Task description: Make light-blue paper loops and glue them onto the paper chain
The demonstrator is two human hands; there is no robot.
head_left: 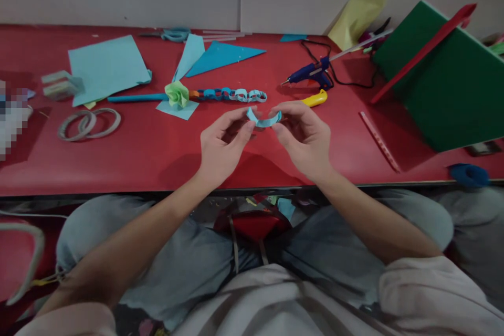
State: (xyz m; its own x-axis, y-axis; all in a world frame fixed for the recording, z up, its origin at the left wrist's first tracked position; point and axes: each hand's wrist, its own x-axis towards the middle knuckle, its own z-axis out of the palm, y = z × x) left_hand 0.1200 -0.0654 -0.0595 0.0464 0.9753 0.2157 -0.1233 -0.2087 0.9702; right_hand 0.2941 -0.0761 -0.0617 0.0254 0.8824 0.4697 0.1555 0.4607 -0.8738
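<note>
My left hand [222,144] and my right hand [305,134] are both pinched on the ends of a short light-blue paper strip [263,119], which sags in a curve between them above the red table [157,157]. Just beyond the strip lies a paper chain [232,95] of blue links, joined to a green paper flower [177,93] on a blue stick [134,97].
A blue glue gun [311,72] with a black cord and a yellow cutter [315,98] lie behind my right hand. Blue paper sheets [106,65], scissors [173,34], tape rings [88,123], a green board [444,73] and a red strip [378,140] are spread around.
</note>
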